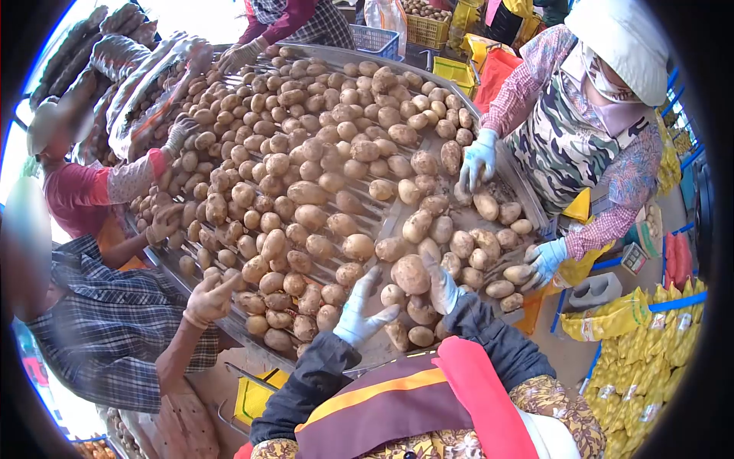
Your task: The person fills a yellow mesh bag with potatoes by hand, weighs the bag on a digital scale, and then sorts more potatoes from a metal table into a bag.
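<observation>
My left hand (362,310), in a pale blue-and-white glove, is spread over the near edge of the sorting table, thumb apart from the fingers, holding nothing. My right hand (441,281), gloved alike, has its fingers stretched out along the right side of a large round potato (411,274). The potato appears to touch these fingers; whether any grip lies behind it is hidden. Smaller potatoes (392,295) lie between and below my hands. More potatoes (309,193) cover the slatted metal table (367,216) ahead.
Across on the right, a co-worker's gloved hands (479,159) handle potatoes. Other workers' hands (212,297) reach in from the left and far side. Yellow net sacks (650,359) stand at lower right, a yellow crate (258,395) at lower left. Full sacks (149,92) lean at back left.
</observation>
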The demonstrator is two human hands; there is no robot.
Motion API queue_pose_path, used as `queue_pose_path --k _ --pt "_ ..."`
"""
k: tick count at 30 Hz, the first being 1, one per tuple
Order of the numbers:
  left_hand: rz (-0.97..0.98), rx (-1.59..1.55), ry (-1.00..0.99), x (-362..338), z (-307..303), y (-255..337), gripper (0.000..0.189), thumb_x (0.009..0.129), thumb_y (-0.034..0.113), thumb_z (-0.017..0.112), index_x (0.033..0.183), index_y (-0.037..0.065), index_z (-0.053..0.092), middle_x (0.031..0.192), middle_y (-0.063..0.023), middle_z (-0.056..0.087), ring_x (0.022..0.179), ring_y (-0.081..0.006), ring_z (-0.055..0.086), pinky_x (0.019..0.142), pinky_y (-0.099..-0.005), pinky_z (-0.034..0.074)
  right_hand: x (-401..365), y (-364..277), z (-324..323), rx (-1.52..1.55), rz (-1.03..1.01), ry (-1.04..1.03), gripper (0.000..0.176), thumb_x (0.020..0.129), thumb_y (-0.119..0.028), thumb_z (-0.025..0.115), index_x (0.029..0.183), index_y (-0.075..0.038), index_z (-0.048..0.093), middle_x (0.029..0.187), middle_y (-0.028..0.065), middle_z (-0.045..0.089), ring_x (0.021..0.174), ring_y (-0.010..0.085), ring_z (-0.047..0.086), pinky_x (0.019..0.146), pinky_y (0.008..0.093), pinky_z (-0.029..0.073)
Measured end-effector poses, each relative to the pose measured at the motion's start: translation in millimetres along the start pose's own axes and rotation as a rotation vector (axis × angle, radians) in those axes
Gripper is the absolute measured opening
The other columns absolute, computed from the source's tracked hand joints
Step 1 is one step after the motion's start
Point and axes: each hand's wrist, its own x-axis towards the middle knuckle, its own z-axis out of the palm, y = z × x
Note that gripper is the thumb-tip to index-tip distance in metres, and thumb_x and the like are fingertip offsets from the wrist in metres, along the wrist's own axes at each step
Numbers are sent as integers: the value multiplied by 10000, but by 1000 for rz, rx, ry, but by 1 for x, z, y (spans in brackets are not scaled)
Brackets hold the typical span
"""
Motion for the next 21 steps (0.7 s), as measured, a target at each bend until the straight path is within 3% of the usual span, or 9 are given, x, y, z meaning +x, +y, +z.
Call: queue_pose_path --k 1,6,8,9,12,14,16,17,21 --pt "103 -1 0 3 3 2 1009 733 275 843 1491 30 222 1460 -142 362 1376 -255 331 1100 -420 316 -8 -1 19 -82 2 57 652 910 -682 360 1122 -111 592 817 28 647 459 124 516 348 227 354" --pt "419 252 114 -1 6 26 764 733 252 838 1341 47 423 1293 -149 485 1183 -283 513 1003 -378 425 -2 41 38 -305 -470 47 380 1010 -407 455 1029 -71 633 837 11 658 720 198 608 663 338 511" --pt "-70 -425 262 -12 7 29 549 850 333 728 1246 41 484 1112 -119 589 996 -249 614 883 -359 508 4 38 37 -768 -350 154 338 1005 -343 503 913 -57 659 743 7 633 697 138 580 640 311 497" --pt "-213 -674 340 -17 2 31 532 918 515 568 1169 48 526 987 -103 628 874 -233 650 777 -363 555 -4 38 33 -460 -179 154 357 999 -327 524 827 -43 656 690 5 618 663 84 528 623 292 482" --pt "-460 -1094 288 -31 -9 22 637 925 660 395 1136 80 552 1009 -107 643 919 -261 657 743 -417 568 -14 19 50 -535 -428 236 303 998 -304 529 939 -28 637 693 2 606 672 58 532 598 261 468" --pt "-485 -1176 351 -35 -2 29 624 936 646 385 1152 85 552 1031 -101 645 938 -263 654 748 -426 568 -20 19 65 -683 -728 4 396 939 -336 615 1193 -34 576 1177 146 572 924 185 628 798 323 520" --pt "-513 -1262 408 -40 5 28 612 946 633 376 1168 90 552 1053 -95 647 958 -265 652 753 -435 567 -30 18 82 -1188 -938 -98 572 864 -403 681 1284 -52 515 1304 199 486 1038 331 611 954 408 471" --pt "-518 -1347 286 -42 7 20 620 948 632 372 1193 88 542 1087 -92 643 979 -265 647 767 -449 567 -28 21 92 -1215 -880 -188 662 814 -447 706 1306 -59 492 1270 224 522 1122 412 553 1027 458 401" --pt "-523 -1159 152 -54 5 25 668 928 683 333 1285 143 497 1152 -68 627 960 -244 647 720 -363 557 -7 47 84 -605 -293 -135 404 958 -365 578 1169 -21 594 1048 90 663 933 147 599 847 322 506"
